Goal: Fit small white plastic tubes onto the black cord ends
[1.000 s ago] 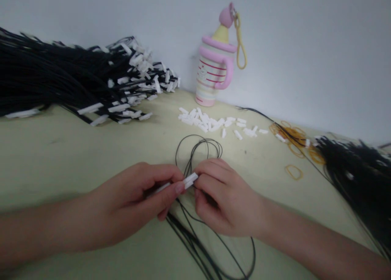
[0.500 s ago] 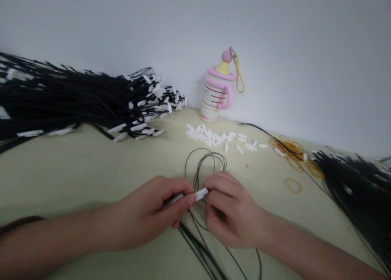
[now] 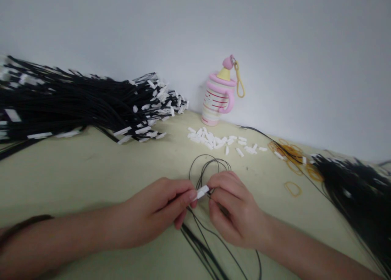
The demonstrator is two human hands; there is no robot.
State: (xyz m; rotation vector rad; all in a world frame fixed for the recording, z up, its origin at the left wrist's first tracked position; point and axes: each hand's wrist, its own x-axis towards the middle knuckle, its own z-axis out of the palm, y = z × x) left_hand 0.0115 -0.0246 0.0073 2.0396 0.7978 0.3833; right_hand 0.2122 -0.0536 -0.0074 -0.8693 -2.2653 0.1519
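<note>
Between my two hands sits a small white connector piece [image 3: 202, 192]. My left hand [image 3: 171, 202] pinches its left end with thumb and forefinger. The fingertips of my right hand [image 3: 233, 206] are closed at its right end, where a dark wire end shows. Thin black wires [image 3: 210, 159] loop up behind my hands, and more strands [image 3: 201, 247] run down below them toward the front. Whatever lies inside my curled fingers is hidden.
Loose white pieces [image 3: 210, 138] are scattered ahead, before a pink-and-white cup [image 3: 218, 98] by the wall. A big black wire bundle [image 3: 76, 102] lies left, another [image 3: 360, 198] right, beside yellow rubber bands [image 3: 287, 151].
My right hand has shifted slightly right. The white piece now shows less beyond my left fingers, and the white part seen behind my left thumb is no longer visible. The view has shifted slightly.
</note>
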